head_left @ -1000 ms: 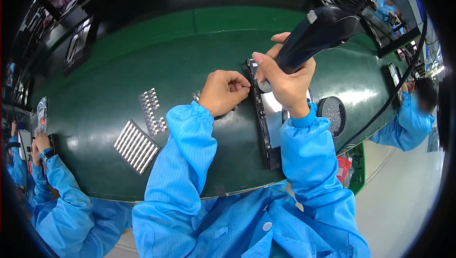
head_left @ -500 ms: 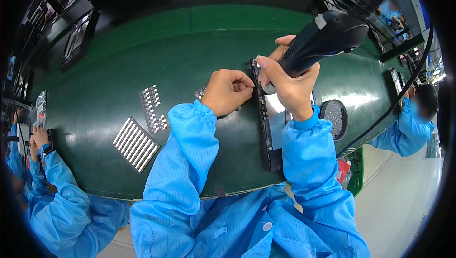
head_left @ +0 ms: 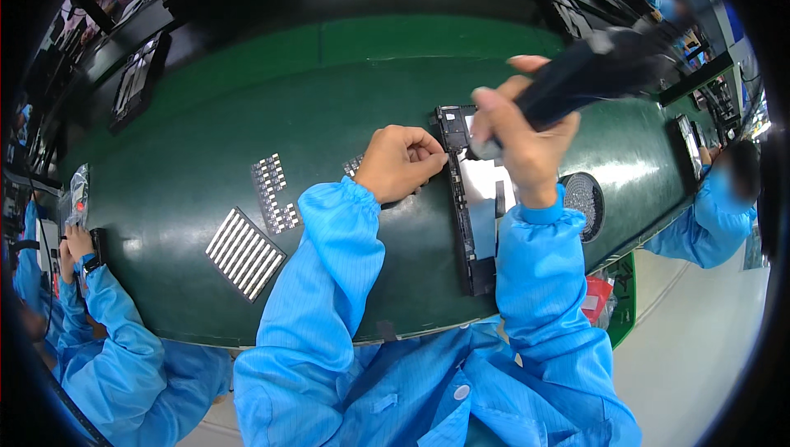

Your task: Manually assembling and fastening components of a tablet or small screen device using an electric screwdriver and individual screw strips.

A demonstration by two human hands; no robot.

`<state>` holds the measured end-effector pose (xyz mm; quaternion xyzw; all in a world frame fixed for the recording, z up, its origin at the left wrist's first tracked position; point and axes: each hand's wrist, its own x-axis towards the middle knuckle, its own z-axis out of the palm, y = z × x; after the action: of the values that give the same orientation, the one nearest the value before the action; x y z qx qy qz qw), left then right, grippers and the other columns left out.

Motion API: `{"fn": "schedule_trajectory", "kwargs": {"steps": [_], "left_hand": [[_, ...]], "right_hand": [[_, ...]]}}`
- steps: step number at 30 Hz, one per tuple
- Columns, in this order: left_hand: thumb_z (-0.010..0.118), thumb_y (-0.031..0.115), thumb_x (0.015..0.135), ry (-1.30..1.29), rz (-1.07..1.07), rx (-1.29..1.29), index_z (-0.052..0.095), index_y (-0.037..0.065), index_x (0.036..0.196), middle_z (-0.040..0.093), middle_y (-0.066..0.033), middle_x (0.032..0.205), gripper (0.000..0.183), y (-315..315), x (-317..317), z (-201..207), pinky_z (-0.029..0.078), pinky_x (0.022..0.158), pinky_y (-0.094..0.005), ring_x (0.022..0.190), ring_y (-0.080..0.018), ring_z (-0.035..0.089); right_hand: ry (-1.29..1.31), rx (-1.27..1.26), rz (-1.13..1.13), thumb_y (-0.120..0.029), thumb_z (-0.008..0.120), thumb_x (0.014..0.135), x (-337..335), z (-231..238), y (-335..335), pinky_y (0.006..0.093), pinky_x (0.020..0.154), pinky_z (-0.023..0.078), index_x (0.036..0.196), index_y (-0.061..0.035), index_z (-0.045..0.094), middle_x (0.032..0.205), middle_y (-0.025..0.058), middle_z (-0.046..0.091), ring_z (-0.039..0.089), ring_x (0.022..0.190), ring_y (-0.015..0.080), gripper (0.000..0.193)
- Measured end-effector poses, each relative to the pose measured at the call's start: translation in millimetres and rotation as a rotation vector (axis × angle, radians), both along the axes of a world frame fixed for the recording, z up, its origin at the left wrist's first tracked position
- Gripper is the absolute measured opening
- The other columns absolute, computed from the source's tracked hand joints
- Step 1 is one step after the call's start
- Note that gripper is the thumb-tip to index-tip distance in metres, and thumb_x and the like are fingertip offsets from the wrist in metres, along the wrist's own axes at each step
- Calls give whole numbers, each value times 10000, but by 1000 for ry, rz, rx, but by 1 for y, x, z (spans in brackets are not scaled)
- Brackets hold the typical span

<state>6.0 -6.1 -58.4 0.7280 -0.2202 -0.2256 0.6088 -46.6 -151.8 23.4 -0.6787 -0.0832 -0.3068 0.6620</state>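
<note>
The left hand pinches narrowly beside the black-framed panel unit; on what, I cannot tell. Probably stiff but fragile-faced, best held by its frame, the unit lies lengthwise away from the person on the green table. The right hand wraps a black handheld power tool, likely hefty, nose down-left.

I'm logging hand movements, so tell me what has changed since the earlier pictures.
The right hand, gripping the black handheld tool, has moved rightward, uncovering more of the flat device. No new grasp or release shows. The left hand stays by the device's left edge; the striped panel lies where it was.
</note>
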Motion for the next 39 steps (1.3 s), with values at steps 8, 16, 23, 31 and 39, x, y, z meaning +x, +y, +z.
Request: {"fn": "schedule_trajectory", "kwargs": {"steps": [8, 16, 23, 31, 39], "left_hand": [[786, 99, 741, 112, 8, 65, 635, -50, 845, 633, -55, 672, 236, -4, -3, 7, 485, 468, -232, 564, -84, 584], [720, 76, 768, -549, 140, 19, 671, -12, 829, 660, -96, 707, 118, -12, -40, 33, 500, 536, -292, 610, -136, 630], [744, 202, 724, -1116, -283, 189, 637, 17, 1073, 626, -163, 1145, 409, -25, -155, 13, 458, 944, -417, 1132, -292, 578], [695, 64, 746, -1121, 34, 429, 615, 28, 1042, 614, -194, 1097, 309, -42, 7, 7, 458, 935, -460, 1059, -385, 574], [594, 75, 810, -1053, 300, 1089, 595, 46, 1088, 605, -94, 1128, 279, -36, 161, 10, 459, 945, -421, 1125, -305, 546]], "right_hand": [[-201, 49, -142, -57, 647, 860, -26, 11, -60, 282, 522, 475, 1193, 41, 461, 630, 73, 592, 570, 510, 143, 394], [-89, 41, -272, -216, 569, 933, -40, 10, -122, 286, 598, 515, 1175, 55, 532, 814, 107, 621, 629, 653, 174, 365], [-13, 61, -283, -204, 610, 896, -37, 4, -140, 258, 543, 462, 1147, 45, 553, 763, 87, 605, 596, 602, 148, 359], [57, 290, -47, -144, 573, 871, -50, -11, -116, 254, 500, 436, 1104, 45, 530, 674, 66, 565, 534, 526, 119, 303], [199, 305, 151, -109, 722, 790, -50, -24, -98, 203, 485, 390, 1035, 6, 571, 734, -6, 549, 476, 558, 45, 310]]}}
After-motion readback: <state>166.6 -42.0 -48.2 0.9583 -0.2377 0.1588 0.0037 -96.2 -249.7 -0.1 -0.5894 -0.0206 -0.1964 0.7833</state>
